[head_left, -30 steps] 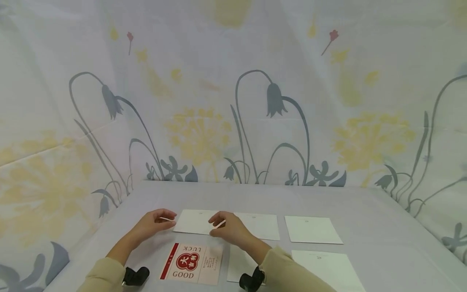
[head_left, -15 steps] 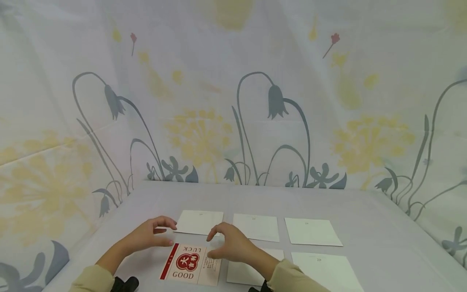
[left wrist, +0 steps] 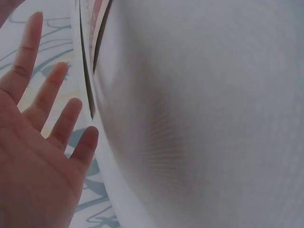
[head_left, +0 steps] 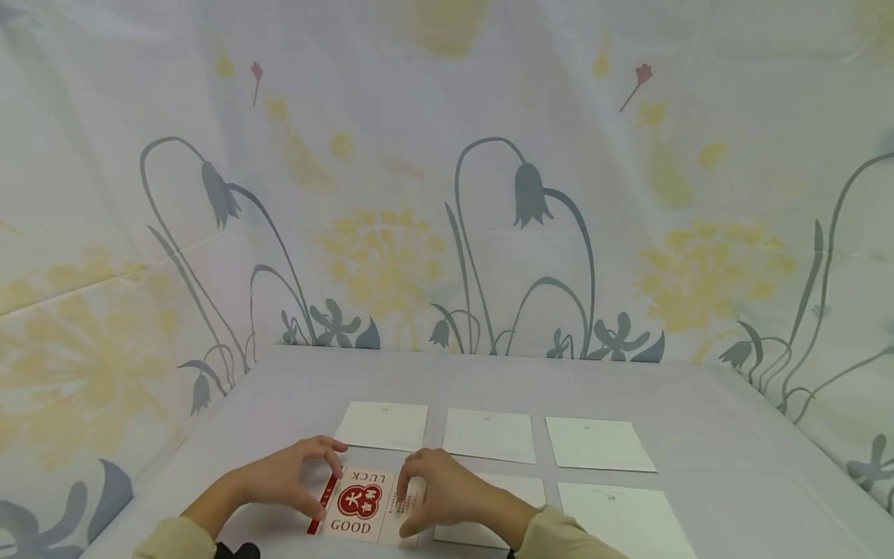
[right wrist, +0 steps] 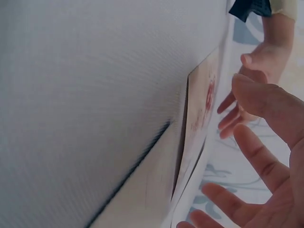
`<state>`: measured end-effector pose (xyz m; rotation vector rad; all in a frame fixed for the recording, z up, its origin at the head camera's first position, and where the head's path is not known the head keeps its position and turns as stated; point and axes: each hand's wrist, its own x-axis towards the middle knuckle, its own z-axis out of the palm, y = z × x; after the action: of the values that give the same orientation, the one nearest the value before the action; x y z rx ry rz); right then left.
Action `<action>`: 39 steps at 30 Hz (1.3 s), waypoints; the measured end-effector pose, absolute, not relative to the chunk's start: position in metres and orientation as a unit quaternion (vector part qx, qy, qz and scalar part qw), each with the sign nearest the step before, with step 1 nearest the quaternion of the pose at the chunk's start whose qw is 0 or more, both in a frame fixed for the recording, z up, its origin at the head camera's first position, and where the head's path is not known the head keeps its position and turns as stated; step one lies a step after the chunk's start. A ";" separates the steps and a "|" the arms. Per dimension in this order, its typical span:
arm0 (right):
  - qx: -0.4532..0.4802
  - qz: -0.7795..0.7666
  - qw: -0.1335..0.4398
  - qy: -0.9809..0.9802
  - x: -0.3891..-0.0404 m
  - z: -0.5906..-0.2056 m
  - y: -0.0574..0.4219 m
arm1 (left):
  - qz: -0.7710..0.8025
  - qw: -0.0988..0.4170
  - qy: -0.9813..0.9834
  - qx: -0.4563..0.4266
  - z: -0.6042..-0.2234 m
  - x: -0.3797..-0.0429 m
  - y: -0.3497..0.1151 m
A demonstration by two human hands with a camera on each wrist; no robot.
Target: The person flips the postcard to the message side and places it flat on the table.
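Observation:
A printed card with red lettering lies flat at the table's near left, reading LUCK and GOOD around a red emblem. My left hand is at its left edge, thumb and index finger spread beside the red stripe. Over its right end hovers my right hand, fingers loosely bent, hiding part of the small print. In the left wrist view the fingers are extended and apart from the card. The right wrist view shows the right thumb and fingers off the card's surface; neither hand grips it.
Behind lies a row of blank white cards: left, middle and right. Two more white cards, one partly under my right forearm and another, lie to the right. A floral curtain rises behind the table.
Both hands have come back toward the body, from the back left white card to the printed card in front of it. The cards have stayed in place.

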<state>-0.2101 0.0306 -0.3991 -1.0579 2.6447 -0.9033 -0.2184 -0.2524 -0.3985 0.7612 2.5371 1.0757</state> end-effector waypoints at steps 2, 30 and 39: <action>-0.353 -0.286 0.078 0.887 -0.209 -0.400 0.030 | 0.365 0.153 0.879 0.268 -0.399 -0.218 -0.252; -0.299 -0.322 0.107 0.892 -0.212 -0.400 0.026 | 0.366 0.156 0.881 0.257 -0.398 -0.221 -0.245; -0.257 -0.391 0.038 0.883 -0.216 -0.398 0.024 | 0.449 0.107 0.861 0.214 -0.398 -0.219 -0.253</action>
<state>-0.2161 0.0237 -0.3981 -0.7878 2.7081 -1.1997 -0.2190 -0.2533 -0.3975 0.6296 2.5353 1.3213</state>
